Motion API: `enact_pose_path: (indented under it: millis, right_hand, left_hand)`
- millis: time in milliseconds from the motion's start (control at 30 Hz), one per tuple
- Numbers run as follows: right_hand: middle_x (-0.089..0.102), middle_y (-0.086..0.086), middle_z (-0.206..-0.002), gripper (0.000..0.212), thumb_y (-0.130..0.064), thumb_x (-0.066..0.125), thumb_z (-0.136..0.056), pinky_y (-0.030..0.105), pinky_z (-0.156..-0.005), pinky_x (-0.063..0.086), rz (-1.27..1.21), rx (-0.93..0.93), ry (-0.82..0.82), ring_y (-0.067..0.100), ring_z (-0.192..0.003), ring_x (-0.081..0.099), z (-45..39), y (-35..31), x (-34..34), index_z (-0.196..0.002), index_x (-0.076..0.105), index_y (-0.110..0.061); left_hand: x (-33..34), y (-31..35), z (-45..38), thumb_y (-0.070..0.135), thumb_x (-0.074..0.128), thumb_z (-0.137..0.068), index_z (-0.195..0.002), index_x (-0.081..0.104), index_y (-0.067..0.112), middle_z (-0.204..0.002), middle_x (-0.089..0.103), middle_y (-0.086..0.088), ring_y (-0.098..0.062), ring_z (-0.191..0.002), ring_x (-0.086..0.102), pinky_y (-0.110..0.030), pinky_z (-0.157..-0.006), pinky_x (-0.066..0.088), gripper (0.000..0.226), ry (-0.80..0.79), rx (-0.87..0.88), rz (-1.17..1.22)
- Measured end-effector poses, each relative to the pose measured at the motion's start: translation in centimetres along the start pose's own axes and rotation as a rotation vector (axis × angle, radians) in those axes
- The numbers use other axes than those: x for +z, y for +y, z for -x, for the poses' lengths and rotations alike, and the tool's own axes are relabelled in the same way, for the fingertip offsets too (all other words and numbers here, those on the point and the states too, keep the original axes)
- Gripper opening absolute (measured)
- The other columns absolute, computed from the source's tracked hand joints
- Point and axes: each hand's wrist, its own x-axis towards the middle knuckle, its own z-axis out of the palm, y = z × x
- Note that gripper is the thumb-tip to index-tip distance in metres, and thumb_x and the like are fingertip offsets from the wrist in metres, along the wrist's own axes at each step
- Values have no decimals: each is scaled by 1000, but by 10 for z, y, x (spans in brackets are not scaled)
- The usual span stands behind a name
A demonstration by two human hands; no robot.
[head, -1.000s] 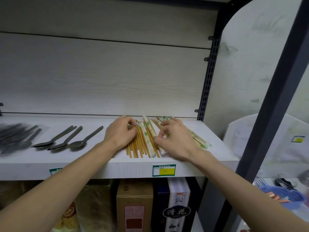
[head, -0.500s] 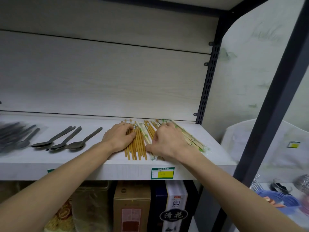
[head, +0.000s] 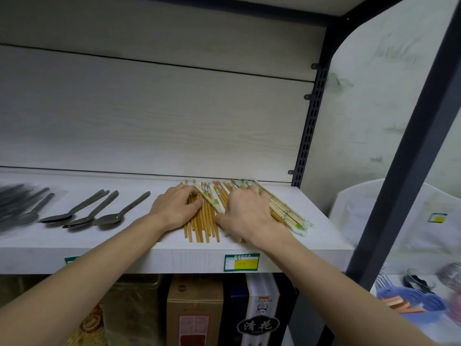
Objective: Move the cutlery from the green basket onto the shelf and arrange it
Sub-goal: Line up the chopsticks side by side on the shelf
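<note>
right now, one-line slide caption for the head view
Both hands, left and right, press on chopsticks on a white shelf, three spoons lying to their left.

Both hands, left hand (head: pixel 175 208) and right hand (head: pixel 245 211), press flat on chopsticks (head: pixel 203 224) on shelf (head: pixel 124 255); spoons (head: pixel 82 217) at 9 o'clock.

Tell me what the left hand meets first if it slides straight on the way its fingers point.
The left hand points right and back: the wrapped chopstick pair lying slantwise over the bare brown wooden chopsticks comes first, probably already touching its fingertips.
</note>
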Motion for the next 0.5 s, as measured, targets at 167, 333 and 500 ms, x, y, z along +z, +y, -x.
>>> enact_pose_path:
  millis: [167, 333, 500]
  right_hand:
    - [71, 7, -83, 28, -39, 68, -85, 37, -81, 55, -246, 48, -53, 27, -89, 66, -1, 16, -7, -76, 73, -13]
    - [36, -5, -43, 44, -25, 65, -83, 28, -54, 34, -594, 200, -55, 17, -43, 35, -1, 55, -13, -46, 43, -19]
    - [34, -2, -47, 46, -27, 61, -91, 31, -53, 35, -660, 292, 105, 16, -46, 32, -3, 100, -12, -51, 41, -18]
  left_hand:
    - [0, 1, 0, 47, 47, -101, -138, 54, 26, -141, 54, 1, -21, -129, 48, -41, -101, 44, 43, -19, 11, -13]
    - [-1, 2, 0, 48, 49, -100, -137, 55, 26, -139, 55, 2, -21, -128, 49, -40, -101, 43, 43, -36, 35, 21]
    - [-2, 15, 0, 55, 46, -100, -139, 54, 26, -143, 53, 3, -18, -130, 48, -38, -102, 42, 49, -66, 50, 47]
